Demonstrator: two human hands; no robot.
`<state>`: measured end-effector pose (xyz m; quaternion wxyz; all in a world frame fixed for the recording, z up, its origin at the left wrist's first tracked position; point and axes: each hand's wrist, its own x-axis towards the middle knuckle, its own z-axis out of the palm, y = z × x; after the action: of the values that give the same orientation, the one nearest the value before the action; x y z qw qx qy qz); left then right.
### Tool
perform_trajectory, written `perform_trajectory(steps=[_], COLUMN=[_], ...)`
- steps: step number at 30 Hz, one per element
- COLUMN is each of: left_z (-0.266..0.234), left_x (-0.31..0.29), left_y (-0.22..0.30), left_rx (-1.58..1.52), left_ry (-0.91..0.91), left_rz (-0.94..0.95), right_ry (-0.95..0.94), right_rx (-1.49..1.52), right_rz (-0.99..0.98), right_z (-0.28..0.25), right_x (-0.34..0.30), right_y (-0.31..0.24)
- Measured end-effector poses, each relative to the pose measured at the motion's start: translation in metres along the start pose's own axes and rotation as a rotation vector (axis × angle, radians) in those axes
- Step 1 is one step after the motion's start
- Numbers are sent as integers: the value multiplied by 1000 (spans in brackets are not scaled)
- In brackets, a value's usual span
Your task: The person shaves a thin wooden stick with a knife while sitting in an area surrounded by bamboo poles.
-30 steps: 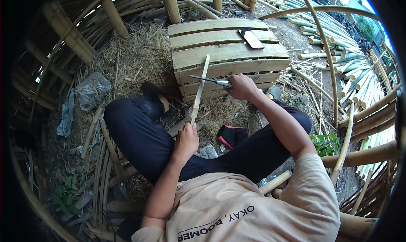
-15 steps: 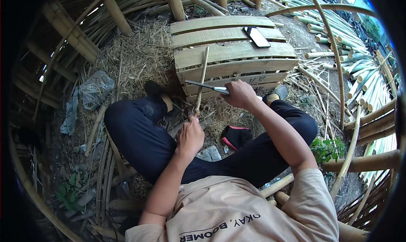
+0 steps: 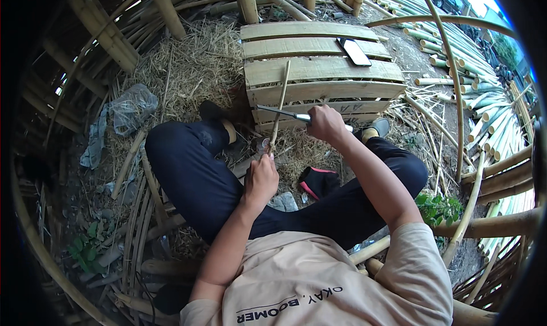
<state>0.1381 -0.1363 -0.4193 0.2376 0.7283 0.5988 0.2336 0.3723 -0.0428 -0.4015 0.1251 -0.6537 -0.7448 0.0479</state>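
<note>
My left hand (image 3: 261,181) is closed around the lower end of a thin bamboo stick (image 3: 282,89). The stick slants up and away, its far end over the front slats of a wooden crate (image 3: 325,91). In my right hand (image 3: 327,124) is the handle of a knife (image 3: 280,112). Its narrow blade points left and crosses the stick about midway, apparently touching it. Whether the edge has cut into the wood is too small to tell. The fingers of my right hand hide most of the handle.
A phone (image 3: 354,52) lies on the crate. Between my legs are a dark cloth item with pink trim (image 3: 320,182) and a grey block (image 3: 283,202). Dry shavings (image 3: 191,75) and a clear plastic bag (image 3: 132,108) lie to the left. Cut bamboo poles (image 3: 493,126) are piled at right.
The whole view has shifted slightly, so things sit a little farther right. Both hands keep their hold, and the knife still lies across the stick.
</note>
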Motion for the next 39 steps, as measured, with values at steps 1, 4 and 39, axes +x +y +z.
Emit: perform_trajectory(steps=[1, 4, 39], left_z=[1, 0, 6], left_x=[0, 3, -3], left_y=[0, -2, -14], left_rx=[2, -32, -5], left_ry=[1, 0, 64], left_rz=[-8, -3, 71], right_ry=[43, 71, 177], right_rx=[4, -23, -14], right_rz=[-13, -61, 155], right_z=[4, 8, 2], right_x=[2, 11, 30], right_y=[2, 5, 31])
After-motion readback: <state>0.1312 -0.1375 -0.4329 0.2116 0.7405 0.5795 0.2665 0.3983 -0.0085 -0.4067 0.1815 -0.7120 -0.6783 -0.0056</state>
